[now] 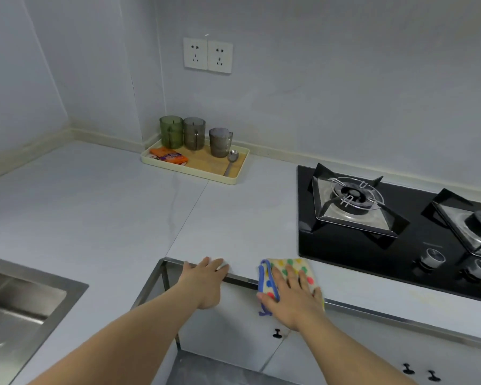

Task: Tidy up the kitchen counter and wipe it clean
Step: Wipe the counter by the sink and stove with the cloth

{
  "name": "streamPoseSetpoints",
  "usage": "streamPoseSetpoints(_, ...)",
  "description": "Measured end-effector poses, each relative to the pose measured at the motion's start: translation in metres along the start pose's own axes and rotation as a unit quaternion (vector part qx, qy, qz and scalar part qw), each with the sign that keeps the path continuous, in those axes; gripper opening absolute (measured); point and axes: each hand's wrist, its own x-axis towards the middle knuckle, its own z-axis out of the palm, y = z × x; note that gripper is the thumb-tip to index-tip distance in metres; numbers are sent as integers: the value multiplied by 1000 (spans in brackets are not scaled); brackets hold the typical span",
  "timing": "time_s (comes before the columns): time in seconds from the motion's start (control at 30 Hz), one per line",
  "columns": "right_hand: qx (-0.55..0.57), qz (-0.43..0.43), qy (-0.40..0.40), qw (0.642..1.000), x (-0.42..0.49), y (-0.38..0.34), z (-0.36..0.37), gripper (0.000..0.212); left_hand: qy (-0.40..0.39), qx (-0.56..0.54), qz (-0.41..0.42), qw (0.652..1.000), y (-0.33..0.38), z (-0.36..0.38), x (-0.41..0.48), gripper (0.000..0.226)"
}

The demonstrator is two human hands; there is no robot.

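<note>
Counter [95, 204] w/ tray [189, 171] at back, dotted cloth [289, 266] front edge, hob [345, 245], sink [17, 301].

Cream cloth [295, 270] with coloured dots, blue edging; black hob [400, 245].

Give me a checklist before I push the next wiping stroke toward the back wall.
1. Is the cloth flat under the right hand: ok.
2. Is the left hand off the cloth, resting on the counter edge: ok.
3. Are the cups, spoon and packet gathered in the tray: ok.
4. Is the counter between cloth and tray bare: ok.
5. Is the near burner showing no flame: ok.
6. Is the cloth damp enough: cannot tell.
</note>
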Motion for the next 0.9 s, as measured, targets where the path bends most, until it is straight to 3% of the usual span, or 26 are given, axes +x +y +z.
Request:
streamPoseSetpoints(0.13,15,74,25,997,-10,52,-9,81,-43,-82,-34,995,13,-13,9,67)
streamPoseSetpoints(0.23,31,108,15,994,-9,69,-14,80,-44,-62,-33,997,35,-20,17,65)
streamPoseSetpoints(0.37,41,41,2,998,-1,40,-10,79,-31,-42,29,998,89,-17,34,63)
streamPoseSetpoints(0.47,25,-10,12,1000,2,38,-8,75,-29,-39,26,998,109,-16,41,66)
streamPoseSetpoints(0.67,44,63,44,996,4,95,-13,74,-44,-59,21,997,109,-22,37,76)
streamPoseSetpoints(0.77,77,97,35,992,10,89,-19,73,-42,-60,15,997,117,-23,36,71)
streamPoseSetpoints(0.9,73,12,16,997,15,52,-11,66,-34,-36,7,999,117,-21,39,72)
